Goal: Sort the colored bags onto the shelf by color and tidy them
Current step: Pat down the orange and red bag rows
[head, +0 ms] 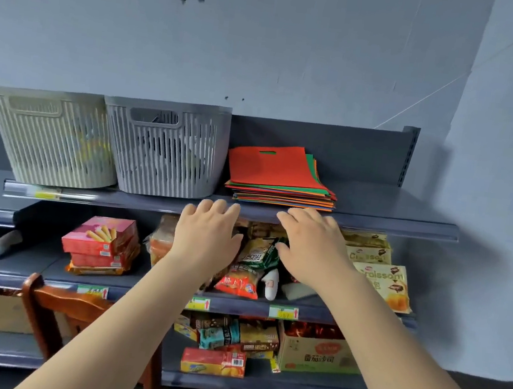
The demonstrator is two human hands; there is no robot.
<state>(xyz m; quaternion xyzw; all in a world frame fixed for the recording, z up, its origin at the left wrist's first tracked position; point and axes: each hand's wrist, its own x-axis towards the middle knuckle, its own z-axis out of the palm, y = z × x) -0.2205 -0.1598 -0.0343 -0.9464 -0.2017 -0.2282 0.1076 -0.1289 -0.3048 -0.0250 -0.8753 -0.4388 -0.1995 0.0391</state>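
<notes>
colored bags [279, 173], a flat stack with a red one on top and green and orange edges showing beneath, lie on the top shelf [377, 207], just right of the grey basket [170, 147]. left hand [207, 236] and right hand [309, 250] are both raised to the shelf's front lip, fingers extended and relaxed, holding nothing; their fingertips reach the lip just below the stack, and whether they touch it cannot be told. between and behind the hands, snack packets [253, 259] crowd the middle shelf; a pink biscuit box [103, 236] sits to the left, croissant packs [379, 269] to the right. a beige basket [50, 138] stands at the far left of the top shelf, and a wooden chair [52, 301] rises in the foreground. step in hand, as judged: approach to the mixed stack, sorting not yet begun, since colours are interleaved. next move calls for lifting the hands over the lip, taking the stack or its top bag, and using the bare shelf to the right for separate colour piles.
</notes>
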